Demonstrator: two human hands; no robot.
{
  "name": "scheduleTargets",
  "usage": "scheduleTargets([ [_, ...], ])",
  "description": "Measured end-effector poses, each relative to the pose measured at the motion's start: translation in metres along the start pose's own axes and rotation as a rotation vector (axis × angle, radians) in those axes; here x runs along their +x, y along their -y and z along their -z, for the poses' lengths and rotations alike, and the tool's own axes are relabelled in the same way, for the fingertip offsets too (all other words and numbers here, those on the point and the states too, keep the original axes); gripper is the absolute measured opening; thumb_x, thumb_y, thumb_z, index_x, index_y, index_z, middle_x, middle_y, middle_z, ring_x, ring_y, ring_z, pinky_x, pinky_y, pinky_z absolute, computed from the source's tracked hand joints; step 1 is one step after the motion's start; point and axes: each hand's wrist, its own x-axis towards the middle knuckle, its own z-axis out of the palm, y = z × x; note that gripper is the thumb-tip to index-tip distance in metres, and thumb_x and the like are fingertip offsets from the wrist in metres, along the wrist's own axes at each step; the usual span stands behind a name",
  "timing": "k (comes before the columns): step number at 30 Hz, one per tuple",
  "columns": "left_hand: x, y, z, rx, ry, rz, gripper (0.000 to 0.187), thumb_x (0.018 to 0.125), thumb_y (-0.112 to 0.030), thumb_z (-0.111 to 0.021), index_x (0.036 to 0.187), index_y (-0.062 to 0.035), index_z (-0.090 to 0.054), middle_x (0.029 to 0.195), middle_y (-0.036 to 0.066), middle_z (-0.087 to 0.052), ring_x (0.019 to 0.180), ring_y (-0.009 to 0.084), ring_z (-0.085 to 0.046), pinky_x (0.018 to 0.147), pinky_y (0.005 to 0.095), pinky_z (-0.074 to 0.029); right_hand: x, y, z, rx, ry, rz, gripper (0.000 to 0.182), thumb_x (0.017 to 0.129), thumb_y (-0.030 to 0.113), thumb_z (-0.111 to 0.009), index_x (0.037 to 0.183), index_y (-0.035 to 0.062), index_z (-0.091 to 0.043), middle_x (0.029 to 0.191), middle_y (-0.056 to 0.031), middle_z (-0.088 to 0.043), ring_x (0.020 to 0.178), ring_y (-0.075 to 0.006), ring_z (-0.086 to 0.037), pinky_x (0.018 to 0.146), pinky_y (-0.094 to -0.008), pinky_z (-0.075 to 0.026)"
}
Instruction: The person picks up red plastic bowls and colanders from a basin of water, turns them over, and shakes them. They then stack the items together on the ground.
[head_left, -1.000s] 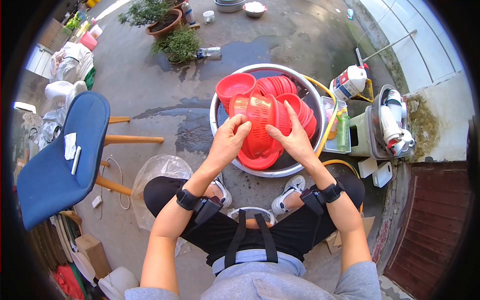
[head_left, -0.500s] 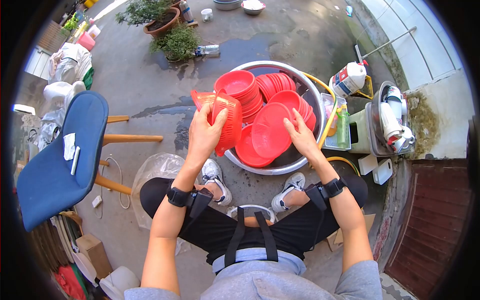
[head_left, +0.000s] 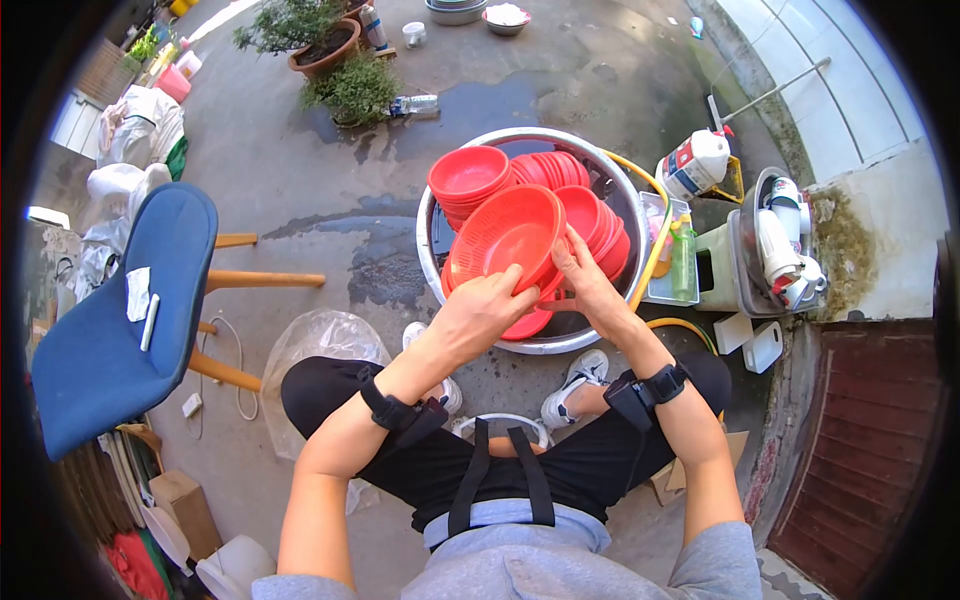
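Observation:
In the head view, a red plastic basket [head_left: 508, 235] with slotted sides is tilted between my hands, its open side facing up and away. My left hand [head_left: 482, 312] pinches its near rim with the thumb on top. My right hand [head_left: 588, 285] grips the right side of the rim. Both hands are over the near part of a large metal basin [head_left: 430, 262]. Inside the basin stand a stack of red baskets [head_left: 470, 175], a row lying on its side [head_left: 552, 168] and another tilted stack [head_left: 606, 228]. One more red basket [head_left: 527, 325] shows partly below my hands.
A yellow hose [head_left: 655, 265] curves along the basin's right side. Beyond it are a tray with a green bottle [head_left: 684, 262] and a tub of containers [head_left: 785, 250]. On the left stands a blue chair [head_left: 130, 310] beside a clear plastic bag [head_left: 320, 350]. Potted plants [head_left: 350, 85] are farther off.
My left hand has swung right over the basin with its slotted basket. My right hand has left the flat-lying basket and now grips the same rim as the left.

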Motion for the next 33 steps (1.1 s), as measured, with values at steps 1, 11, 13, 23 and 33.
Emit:
scheduleTargets([
  [1, 0.001, -0.001, -0.003, 0.038, -0.029, -0.066, 0.024, 0.082, -0.017, -0.064, 0.104, -0.0092, -0.058, 0.087, 0.011, -0.05, 0.072, 0.0232, -0.062, 0.064, 0.0346, -0.051, -0.002, 0.002, 0.0, 0.077, 0.0, -0.005, 0.102, 0.084, 0.062, -0.059, 0.152, 0.0148, 0.0, 0.147, -0.0185, -0.031, 0.129, -0.0345, -0.042, 0.091, -0.0529, -0.049],
  [11, 0.001, -0.008, -0.004, 0.196, 0.095, -0.144, 0.057, 0.079, -0.011, -0.055, 0.136, -0.0111, -0.047, 0.101, 0.009, -0.052, 0.08, 0.0192, -0.059, 0.071, 0.0327, -0.052, -0.009, 0.004, 0.002, 0.186, -0.037, 0.04, 0.095, 0.086, 0.034, -0.067, 0.152, 0.014, -0.002, 0.132, -0.0106, -0.047, 0.119, -0.0217, -0.05, 0.088, -0.0441, -0.049],
  [13, 0.002, -0.008, -0.003, 0.188, 0.167, -0.146, 0.056, 0.08, -0.011, -0.054, 0.135, -0.011, -0.048, 0.106, 0.01, -0.053, 0.083, 0.0194, -0.059, 0.073, 0.0336, -0.052, -0.006, -0.001, 0.003, 0.218, -0.044, 0.058, 0.089, 0.086, 0.028, -0.063, 0.152, 0.0137, -0.006, 0.131, -0.0101, -0.048, 0.117, -0.0199, -0.051, 0.087, -0.0425, -0.049],
  [23, 0.008, -0.01, 0.006, 0.109, -0.267, -0.358, 0.025, 0.082, -0.03, -0.068, 0.096, -0.009, -0.07, 0.139, 0.007, -0.048, 0.128, 0.0268, -0.046, 0.104, 0.0425, -0.041, -0.013, 0.003, -0.015, 0.424, -0.131, 0.208, 0.064, 0.086, 0.011, -0.043, 0.147, 0.013, -0.026, 0.127, -0.0078, -0.049, 0.105, -0.0163, -0.054, 0.085, -0.0352, -0.051],
  [33, 0.021, 0.014, 0.016, -0.12, -0.709, 0.382, 0.035, 0.085, -0.028, -0.069, 0.111, -0.0045, -0.063, 0.126, 0.015, -0.058, 0.125, 0.0313, -0.049, 0.103, 0.0392, -0.041, -0.007, -0.007, 0.003, 0.204, -0.251, 0.435, 0.058, 0.083, -0.004, -0.041, 0.141, -0.0001, -0.035, 0.133, -0.0092, -0.048, 0.118, -0.0149, -0.048, 0.1, -0.0268, -0.037],
])
